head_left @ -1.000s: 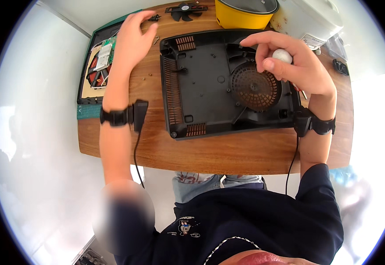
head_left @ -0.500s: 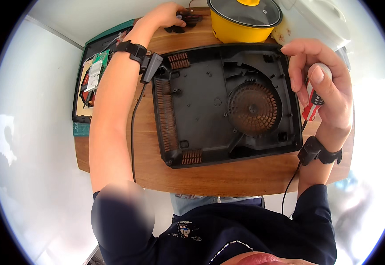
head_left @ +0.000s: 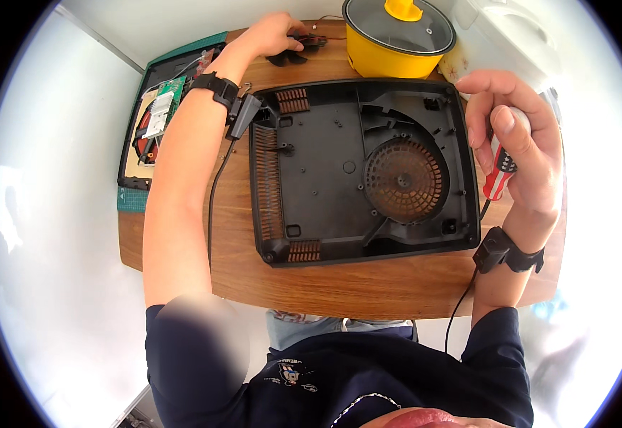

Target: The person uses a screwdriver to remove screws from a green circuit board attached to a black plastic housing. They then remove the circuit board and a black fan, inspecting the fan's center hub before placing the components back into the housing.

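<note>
- One second on, our left hand (head_left: 271,34) has reached the black fan (head_left: 295,57), far side of the counter (head_left: 368,303); can't tell if its fingers pinch.
- Right hand (head_left: 532,150) curls round our red screwdriver (head_left: 498,177).
- Fan's half hidden, dark blades showing.

I count one black shell (head_left: 318,192), with three slotted vents (head_left: 269,182) and one round grille (head_left: 405,182) in it. I have two hands: my left hand (head_left: 276,34) beyond the shell's far left corner, at one black fan (head_left: 287,58); my right hand (head_left: 525,143) at the shell's right edge, holding one screwdriver (head_left: 498,182). I wear two black wristbands (head_left: 526,259). Left of the shell is one green circuit board (head_left: 175,89); beyond it, one yellow pot (head_left: 389,60) and one white appliance (head_left: 507,43).
</note>
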`<state>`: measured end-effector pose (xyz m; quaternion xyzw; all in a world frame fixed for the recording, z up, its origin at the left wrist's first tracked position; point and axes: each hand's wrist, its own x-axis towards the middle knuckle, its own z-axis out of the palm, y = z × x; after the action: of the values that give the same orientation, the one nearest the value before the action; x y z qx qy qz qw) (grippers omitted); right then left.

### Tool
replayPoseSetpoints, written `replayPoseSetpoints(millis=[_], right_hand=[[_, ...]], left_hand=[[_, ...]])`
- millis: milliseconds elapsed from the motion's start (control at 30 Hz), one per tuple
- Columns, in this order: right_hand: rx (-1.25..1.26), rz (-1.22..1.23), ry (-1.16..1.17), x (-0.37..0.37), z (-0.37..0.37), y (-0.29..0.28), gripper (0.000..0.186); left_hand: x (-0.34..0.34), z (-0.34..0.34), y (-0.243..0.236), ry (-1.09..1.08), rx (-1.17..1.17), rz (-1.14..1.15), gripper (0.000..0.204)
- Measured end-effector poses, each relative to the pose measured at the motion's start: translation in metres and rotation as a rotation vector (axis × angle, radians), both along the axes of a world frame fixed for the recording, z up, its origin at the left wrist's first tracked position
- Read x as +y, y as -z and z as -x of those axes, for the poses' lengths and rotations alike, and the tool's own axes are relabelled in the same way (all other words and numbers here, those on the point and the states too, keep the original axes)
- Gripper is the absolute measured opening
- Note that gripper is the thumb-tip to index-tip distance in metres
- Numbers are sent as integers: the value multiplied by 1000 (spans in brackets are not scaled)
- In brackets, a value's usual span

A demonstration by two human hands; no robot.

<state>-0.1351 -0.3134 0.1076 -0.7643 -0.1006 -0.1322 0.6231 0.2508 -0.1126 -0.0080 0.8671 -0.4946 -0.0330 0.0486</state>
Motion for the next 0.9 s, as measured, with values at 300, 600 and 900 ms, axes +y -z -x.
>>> replayPoseSetpoints(millis=[300,600,900], right_hand=[[-89,3,-20,3,15,-11,38],[-90,86,178,37,21,-24,33],[-97,180,341,62,21,-21,29]], left_hand=[[54,12,-45,-256,502,580,41],[99,122,-64,110,1479,1249,26],[65,242,-39,273,2049,1364,47]])
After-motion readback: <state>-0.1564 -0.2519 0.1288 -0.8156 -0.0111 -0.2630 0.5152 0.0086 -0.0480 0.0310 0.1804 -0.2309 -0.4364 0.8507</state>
